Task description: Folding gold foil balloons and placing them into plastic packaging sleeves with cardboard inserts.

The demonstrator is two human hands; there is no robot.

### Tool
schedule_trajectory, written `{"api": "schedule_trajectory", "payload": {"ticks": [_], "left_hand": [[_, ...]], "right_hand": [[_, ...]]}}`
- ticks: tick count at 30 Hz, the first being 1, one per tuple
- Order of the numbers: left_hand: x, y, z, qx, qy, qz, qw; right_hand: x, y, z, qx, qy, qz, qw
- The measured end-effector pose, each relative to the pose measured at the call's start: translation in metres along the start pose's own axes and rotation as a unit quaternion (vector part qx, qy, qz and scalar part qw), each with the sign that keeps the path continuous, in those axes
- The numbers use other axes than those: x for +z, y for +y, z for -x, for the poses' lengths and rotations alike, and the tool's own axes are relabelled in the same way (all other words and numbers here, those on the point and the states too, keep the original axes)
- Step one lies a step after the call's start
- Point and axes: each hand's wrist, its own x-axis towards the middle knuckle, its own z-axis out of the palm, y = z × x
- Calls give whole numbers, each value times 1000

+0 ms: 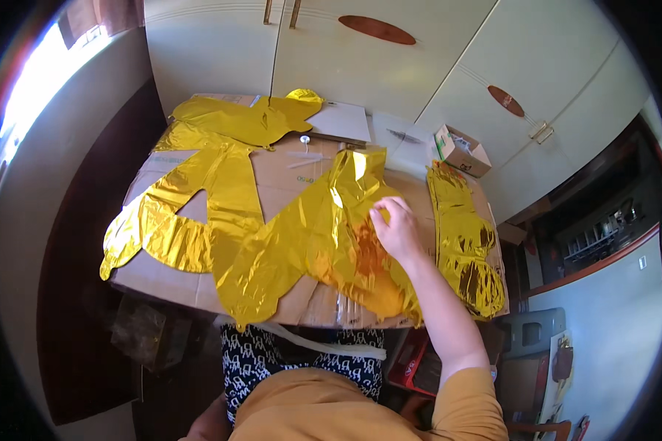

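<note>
A large flat gold foil balloon (272, 246), uninflated and shiny, spreads across the cardboard-covered table (301, 158). Its left part has a three-sided opening with cardboard showing through. My right hand (399, 229) is over the balloon's right part, with thumb and fingers closed together. Whether foil or something small is between them, I cannot make out. Orange reflections colour the foil just below this hand. Only a bit of my left arm (212, 420) shows at the lower edge; the left hand itself is hidden.
More gold foil balloons lie about: one stack (235, 121) at the back left and a folded, wrinkled one (463, 242) on the right. A small open box (463, 151) stands at the back right. Behind are pale cabinet doors (375, 66). A grey plastic stool (533, 331) is at the right.
</note>
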Motion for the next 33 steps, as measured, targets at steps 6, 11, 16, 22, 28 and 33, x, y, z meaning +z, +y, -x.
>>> {"api": "schedule_trajectory", "payload": {"ticks": [6,11,16,22,28,33], "left_hand": [[80,62,-27,69,-22,-145,987],[155,113,-38,80,-24,-235,968],[193,124,-25,58,-14,-268,962],[181,125,-21,64,-34,-288,955],[151,108,-45,95,-47,-299,948],[119,85,-70,147,-52,-304,940]], "right_hand": [[-7,32,-37,68,4,31,997],[2,91,-88,292,-23,-189,937],[27,105,-102,355,-61,-213,908],[37,110,-97,336,-45,-120,933],[37,89,-108,315,-70,23,946],[26,84,-97,258,-37,24,965]]}}
